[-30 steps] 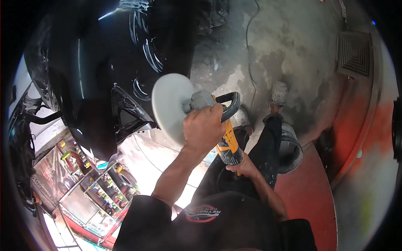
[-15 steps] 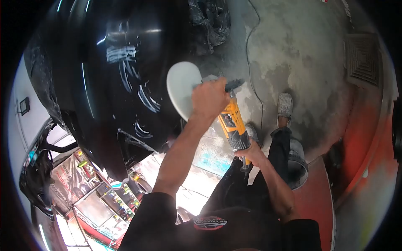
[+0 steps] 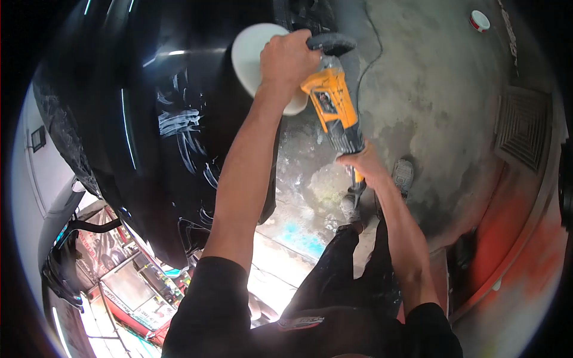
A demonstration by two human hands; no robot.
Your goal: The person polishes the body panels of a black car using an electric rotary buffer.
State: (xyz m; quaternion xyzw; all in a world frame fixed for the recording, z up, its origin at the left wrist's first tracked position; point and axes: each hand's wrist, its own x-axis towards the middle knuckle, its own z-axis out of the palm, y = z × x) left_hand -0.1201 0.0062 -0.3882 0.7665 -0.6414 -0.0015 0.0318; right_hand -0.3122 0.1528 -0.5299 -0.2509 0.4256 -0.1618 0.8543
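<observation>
A yellow and black polisher with a round white pad is held in both hands. My left hand is wrapped round its front end, close behind the pad and beside the black loop handle. My right hand grips the rear end, near the cord. The pad stands tilted, its edge over the side of a glossy black car panel. Whether it touches the panel I cannot tell. Whitish smears mark the panel to the lower left of the pad.
A cord runs along the grey floor. A small white and red tub stands at the upper right. A square grate lies right, by a red-stained edge. Shelves with bottles and the car's mirror are lower left.
Both hands and the polisher have moved up and away from my body, along the car's side. The view has shifted; the tub has come fully into sight and the bucket has dropped out.
</observation>
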